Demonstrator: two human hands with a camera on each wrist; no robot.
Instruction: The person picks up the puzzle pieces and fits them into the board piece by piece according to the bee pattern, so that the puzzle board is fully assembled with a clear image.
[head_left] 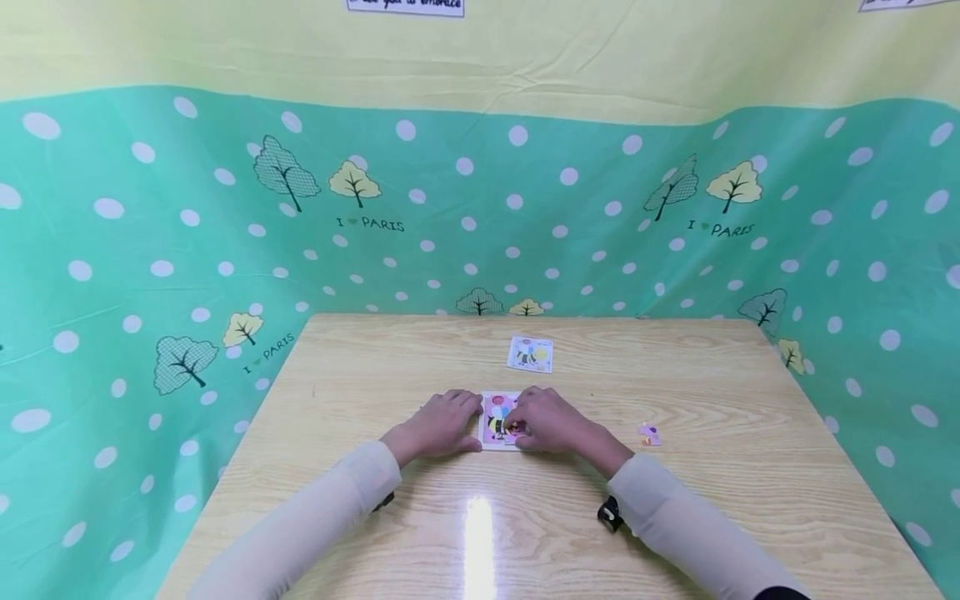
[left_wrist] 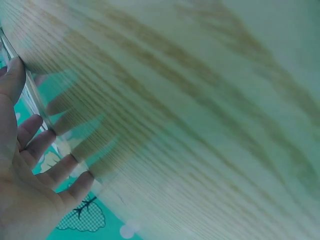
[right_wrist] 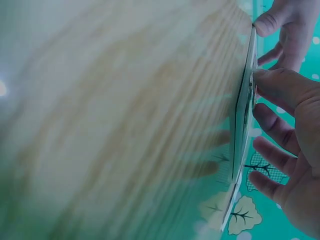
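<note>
A small bee picture puzzle (head_left: 495,417) in a white frame lies flat on the wooden table. My left hand (head_left: 447,423) rests at its left edge, thumb near the lower corner and fingertips near the upper one. In the left wrist view the fingers of that hand (left_wrist: 37,155) are spread loosely. My right hand (head_left: 551,421) lies over the right part of the puzzle and hides it, fingertips on the picture. In the right wrist view its thumb (right_wrist: 280,82) reaches the board's edge, while the other fingers are relaxed and slightly bent.
Behind the puzzle lies a card (head_left: 530,354) with a similar bee picture. Loose purple puzzle pieces (head_left: 649,434) sit to the right of my right hand. A green dotted cloth (head_left: 480,217) hangs behind and beside the table (head_left: 360,358).
</note>
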